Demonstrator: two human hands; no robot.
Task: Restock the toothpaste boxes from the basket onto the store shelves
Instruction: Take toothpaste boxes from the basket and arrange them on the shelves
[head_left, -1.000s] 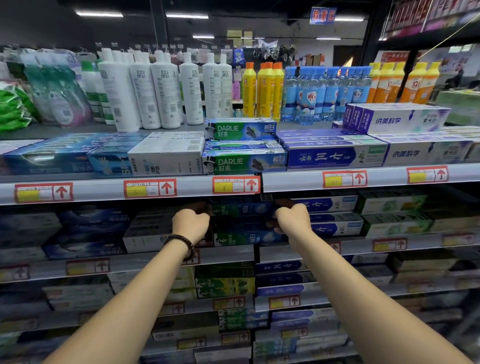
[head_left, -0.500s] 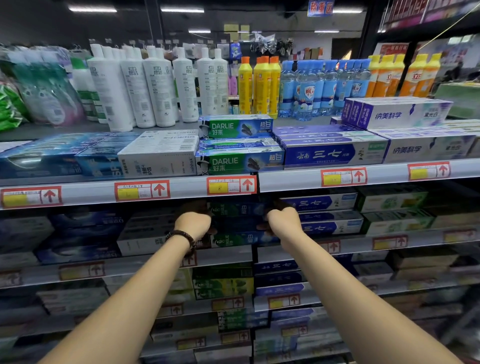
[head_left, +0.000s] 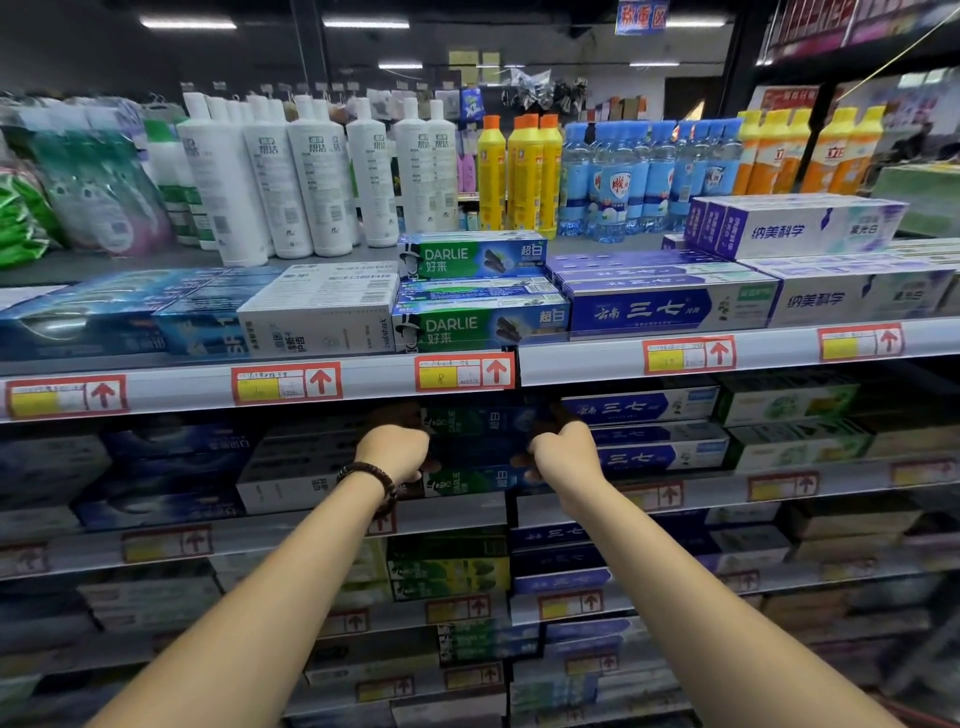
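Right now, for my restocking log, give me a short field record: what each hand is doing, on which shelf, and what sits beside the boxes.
left hand: grips the left end of the stacked green cardboard DARLIE toothpaste boxes
right hand: grips the stack's right end
shelf: second row down, below the red-and-yellow price tag
right neighbour: blue-and-white toothpaste boxes
row above: matching green DARLIE boxes

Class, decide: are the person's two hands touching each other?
Apart. The head view shows green Darlie boxes between the left hand and right hand.
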